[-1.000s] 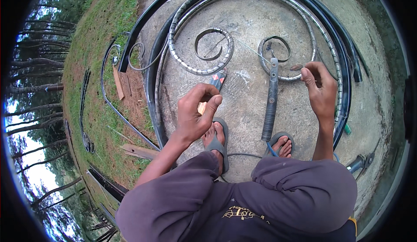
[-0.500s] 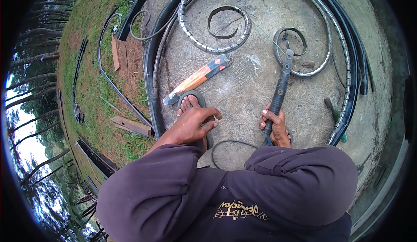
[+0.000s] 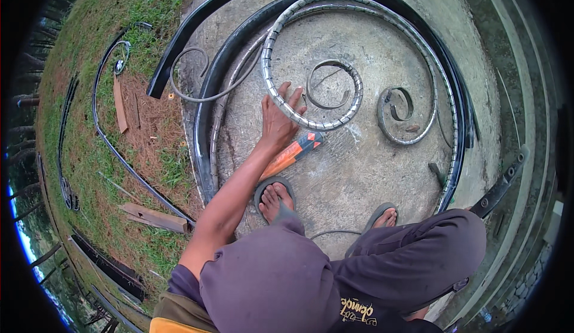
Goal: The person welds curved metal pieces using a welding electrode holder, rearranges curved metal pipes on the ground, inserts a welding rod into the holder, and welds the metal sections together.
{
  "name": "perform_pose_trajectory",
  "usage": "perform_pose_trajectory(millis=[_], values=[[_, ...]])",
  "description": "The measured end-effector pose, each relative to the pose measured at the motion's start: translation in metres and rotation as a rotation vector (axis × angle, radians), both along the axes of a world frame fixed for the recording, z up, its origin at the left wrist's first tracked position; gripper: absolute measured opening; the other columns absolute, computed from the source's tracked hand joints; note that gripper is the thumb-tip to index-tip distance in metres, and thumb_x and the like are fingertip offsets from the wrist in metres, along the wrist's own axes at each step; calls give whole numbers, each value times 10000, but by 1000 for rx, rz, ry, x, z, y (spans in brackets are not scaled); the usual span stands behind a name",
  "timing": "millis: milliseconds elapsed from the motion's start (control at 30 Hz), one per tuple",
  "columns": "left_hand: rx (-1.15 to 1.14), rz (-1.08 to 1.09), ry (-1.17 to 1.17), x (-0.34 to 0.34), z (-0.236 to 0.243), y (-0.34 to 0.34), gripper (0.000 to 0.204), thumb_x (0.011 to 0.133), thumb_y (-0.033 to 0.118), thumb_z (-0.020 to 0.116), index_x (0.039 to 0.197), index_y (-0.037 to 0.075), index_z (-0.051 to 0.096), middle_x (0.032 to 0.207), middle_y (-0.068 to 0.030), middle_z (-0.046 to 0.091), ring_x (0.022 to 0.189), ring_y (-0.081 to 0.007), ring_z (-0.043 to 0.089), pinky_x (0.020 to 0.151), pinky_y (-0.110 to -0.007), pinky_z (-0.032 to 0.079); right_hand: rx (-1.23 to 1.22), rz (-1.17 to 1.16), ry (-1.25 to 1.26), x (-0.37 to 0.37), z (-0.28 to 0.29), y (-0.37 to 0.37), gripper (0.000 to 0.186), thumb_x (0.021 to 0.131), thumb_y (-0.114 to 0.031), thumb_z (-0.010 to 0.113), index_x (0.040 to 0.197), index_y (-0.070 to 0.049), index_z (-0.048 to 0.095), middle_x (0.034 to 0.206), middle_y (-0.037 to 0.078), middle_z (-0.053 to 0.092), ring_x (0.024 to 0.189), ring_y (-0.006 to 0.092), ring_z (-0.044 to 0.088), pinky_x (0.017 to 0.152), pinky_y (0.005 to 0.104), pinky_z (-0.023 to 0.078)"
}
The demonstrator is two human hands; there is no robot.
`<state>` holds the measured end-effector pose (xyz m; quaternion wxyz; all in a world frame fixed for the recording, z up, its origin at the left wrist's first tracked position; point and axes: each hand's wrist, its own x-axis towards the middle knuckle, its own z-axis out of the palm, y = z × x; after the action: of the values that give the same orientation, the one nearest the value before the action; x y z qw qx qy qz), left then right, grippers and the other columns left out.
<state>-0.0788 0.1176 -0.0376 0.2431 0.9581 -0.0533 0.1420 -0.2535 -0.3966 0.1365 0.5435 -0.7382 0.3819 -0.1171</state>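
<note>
My left hand [image 3: 278, 124] reaches forward with fingers spread at the lower-left curve of the silver segmented scroll [image 3: 359, 97]; whether it touches the metal I cannot tell. Inside that scroll is a flat strip spiral [image 3: 329, 106], with a smaller curl [image 3: 400, 116] to its right. An orange-and-black flat package [image 3: 284, 158] lies below my left hand, above my sandalled left foot [image 3: 275, 198]. A long black tool with bolt holes [image 3: 502, 177] juts out beside my right knee at the right. My right hand is out of sight.
Black curved bars [image 3: 196, 16] arch around the scrolls on the concrete slab [image 3: 371, 171]. Grass [image 3: 78, 118] borders it at left, holding bent metal strips and wooden offcuts [image 3: 155, 213]. Tree trunks line the far left; pale straight edges [image 3: 508, 46] run along the right.
My left hand has moved up to the silver scroll, its fingers spreading. The black tool, gripped by my right hand half a second ago, has swung right, and that hand has left view.
</note>
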Motion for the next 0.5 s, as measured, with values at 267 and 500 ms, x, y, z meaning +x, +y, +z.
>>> perform_pose_trajectory(millis=[267, 500], values=[[-292, -27, -71, 24, -12, 4, 305, 729, 134, 771, 1008, 44, 683, 1226, -158, 611, 1176, -343, 555, 1036, -490, 407, -155, 224, -388, 42, 137, 126, 344, 972, -120, 641, 1267, -20, 494, 809, 60, 535, 628, 122, 515, 551, 237, 436], [-341, 133, 105, -26, 0, 36, 165, 825, 64, 688, 986, 67, 722, 830, -119, 697, 803, -336, 665, 841, -446, 498, -389, 550, -665, 125, 183, 182, 318, 996, -41, 563, 1290, 33, 468, 965, 107, 549, 761, 155, 563, 656, 263, 491]])
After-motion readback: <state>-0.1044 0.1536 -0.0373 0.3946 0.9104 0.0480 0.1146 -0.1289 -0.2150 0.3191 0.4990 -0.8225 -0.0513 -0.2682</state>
